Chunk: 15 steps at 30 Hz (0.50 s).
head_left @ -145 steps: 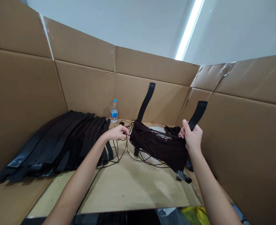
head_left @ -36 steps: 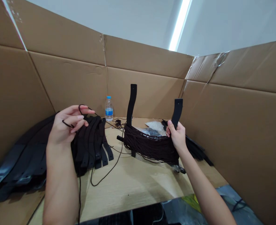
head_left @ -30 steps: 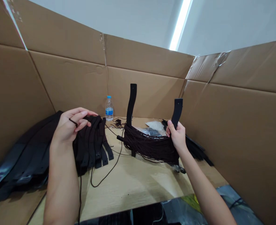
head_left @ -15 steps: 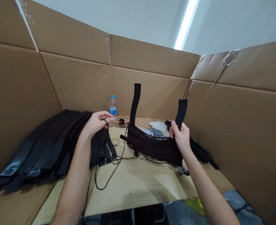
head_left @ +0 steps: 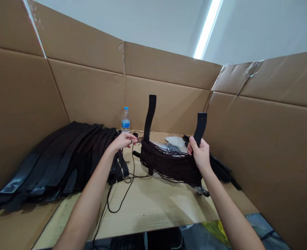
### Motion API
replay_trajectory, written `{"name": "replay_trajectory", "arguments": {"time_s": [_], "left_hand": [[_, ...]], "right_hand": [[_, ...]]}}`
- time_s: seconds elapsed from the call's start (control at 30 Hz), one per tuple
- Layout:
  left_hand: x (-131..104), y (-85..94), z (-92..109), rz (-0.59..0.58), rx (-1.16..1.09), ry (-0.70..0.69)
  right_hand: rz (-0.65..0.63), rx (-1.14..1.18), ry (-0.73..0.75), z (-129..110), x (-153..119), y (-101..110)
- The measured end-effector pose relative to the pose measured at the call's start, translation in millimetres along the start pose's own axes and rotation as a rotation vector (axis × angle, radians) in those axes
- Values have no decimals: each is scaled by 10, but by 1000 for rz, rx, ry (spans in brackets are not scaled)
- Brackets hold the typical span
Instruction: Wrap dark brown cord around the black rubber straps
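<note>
My right hand (head_left: 199, 153) is closed around the right upright of a black slatted frame (head_left: 200, 125), thumb on the near side. Dark brown cord (head_left: 169, 165) is wound in many turns across the frame between its two uprights. At the frame's left end, my left hand (head_left: 124, 141), wearing a dark ring, has its thumb and fingertips pinched together on a strand of the cord. From there the loose cord hangs to the table, loops, and runs toward the front edge.
Many curved black slats (head_left: 54, 159) lie stacked on the left. A water bottle (head_left: 125, 121) stands at the back near a small tangle of cord. Behind the frame lie clear plastic bags (head_left: 174, 140). More black strips (head_left: 222, 170) rest at right. Cardboard walls (head_left: 166, 104) surround the table (head_left: 143, 211).
My left hand has moved right, toward the frame's left upright, and its fingers have closed on the cord. The right hand keeps its hold, and the frame has barely shifted.
</note>
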<state>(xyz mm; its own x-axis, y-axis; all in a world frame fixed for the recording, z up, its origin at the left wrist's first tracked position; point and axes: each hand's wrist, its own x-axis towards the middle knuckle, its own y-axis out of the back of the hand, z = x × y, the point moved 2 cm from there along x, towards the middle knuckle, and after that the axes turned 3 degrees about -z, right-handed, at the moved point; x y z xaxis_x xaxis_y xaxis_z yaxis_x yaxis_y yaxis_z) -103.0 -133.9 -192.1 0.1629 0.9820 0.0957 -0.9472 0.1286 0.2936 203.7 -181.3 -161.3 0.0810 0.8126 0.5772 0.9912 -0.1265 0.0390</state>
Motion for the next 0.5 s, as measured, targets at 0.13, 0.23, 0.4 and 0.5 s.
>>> {"name": "replay_trajectory", "arguments": {"time_s": [0.13,0.23,0.4,0.5], "left_hand": [[-7,94,9,117,-54,-15],[-17,112,33,162,-90,-27],[-57,134,90,203,-127,-41],[-89,148,131,213,-136,-46]], "right_hand": [[1,0,1,-6,-2,-6],[2,-2,-1,-11,0,-11],[1,-6,-6,-15,8,-13],[-2,-7,-5,-19,9,-14]]}}
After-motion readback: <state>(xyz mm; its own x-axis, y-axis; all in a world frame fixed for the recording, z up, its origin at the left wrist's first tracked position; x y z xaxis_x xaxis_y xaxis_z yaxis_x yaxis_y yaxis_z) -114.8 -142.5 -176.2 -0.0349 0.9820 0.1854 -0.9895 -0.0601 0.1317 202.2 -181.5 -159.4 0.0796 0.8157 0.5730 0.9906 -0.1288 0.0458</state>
